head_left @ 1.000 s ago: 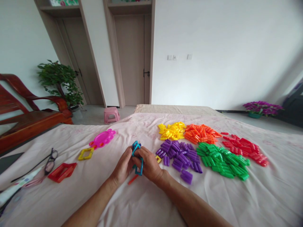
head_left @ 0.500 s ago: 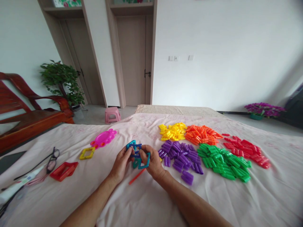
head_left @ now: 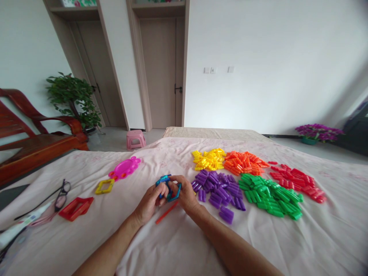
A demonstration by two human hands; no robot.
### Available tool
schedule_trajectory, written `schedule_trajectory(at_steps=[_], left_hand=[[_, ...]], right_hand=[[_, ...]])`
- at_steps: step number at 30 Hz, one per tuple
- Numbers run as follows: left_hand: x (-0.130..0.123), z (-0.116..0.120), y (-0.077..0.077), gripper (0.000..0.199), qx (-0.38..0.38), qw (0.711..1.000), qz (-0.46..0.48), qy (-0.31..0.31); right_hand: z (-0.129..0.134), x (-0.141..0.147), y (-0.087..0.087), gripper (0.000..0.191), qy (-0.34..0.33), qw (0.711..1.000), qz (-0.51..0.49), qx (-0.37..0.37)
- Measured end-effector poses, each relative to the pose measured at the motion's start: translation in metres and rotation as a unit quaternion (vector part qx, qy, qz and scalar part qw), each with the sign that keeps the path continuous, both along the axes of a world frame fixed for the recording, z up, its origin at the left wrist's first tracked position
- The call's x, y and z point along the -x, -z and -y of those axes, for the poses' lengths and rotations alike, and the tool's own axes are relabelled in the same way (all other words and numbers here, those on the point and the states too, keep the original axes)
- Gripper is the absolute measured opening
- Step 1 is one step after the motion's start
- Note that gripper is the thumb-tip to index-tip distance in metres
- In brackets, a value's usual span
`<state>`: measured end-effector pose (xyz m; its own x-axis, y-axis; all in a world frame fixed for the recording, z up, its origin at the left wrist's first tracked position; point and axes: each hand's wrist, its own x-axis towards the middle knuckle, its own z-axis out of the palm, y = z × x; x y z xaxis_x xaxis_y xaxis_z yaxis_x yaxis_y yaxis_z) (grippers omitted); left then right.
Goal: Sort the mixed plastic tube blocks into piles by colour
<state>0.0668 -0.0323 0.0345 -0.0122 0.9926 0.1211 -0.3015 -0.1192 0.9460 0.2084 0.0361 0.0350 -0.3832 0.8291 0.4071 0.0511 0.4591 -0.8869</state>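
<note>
Several blue and teal frame pieces [head_left: 163,179] are held together between my two hands above the cloth. My left hand [head_left: 150,202] is closed round their left side, its fingers curled in front. On the right side, my right hand [head_left: 185,194] grips a teal frame, fingers bent over the top. How the pieces join is partly hidden by the fingers. Just below the hands an orange-red stick [head_left: 166,213] lies on the cloth. A purple pile [head_left: 220,188] of tube-like pieces is right of my right hand.
Yellow [head_left: 209,159], orange [head_left: 245,163], green [head_left: 270,196] and red piles [head_left: 299,181] lie to the right. At left are a yellow frame [head_left: 104,186], a pink plastic piece [head_left: 125,167], red frames [head_left: 76,209], glasses [head_left: 61,196] and a white tube [head_left: 25,222].
The blue and teal pieces have been turned and drawn closer together. My left fingers have curled further over them, and my hands are nearer each other.
</note>
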Motion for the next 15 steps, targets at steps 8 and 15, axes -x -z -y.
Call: schedule_trajectory(at_steps=[8, 15], left_hand=[[0.0007, -0.0013, 0.0024, 0.040, 0.044, 0.999, 0.000, -0.014], [-0.0039, -0.0007, -0.0005, 0.039, 0.048, 0.995, -0.027, -0.084]], right_hand=[[0.0050, 0.0006, -0.0036, 0.038, -0.065, 0.992, -0.043, 0.096], [0.0062, -0.0001, -0.0013, 0.034, -0.044, 0.991, -0.036, 0.118]])
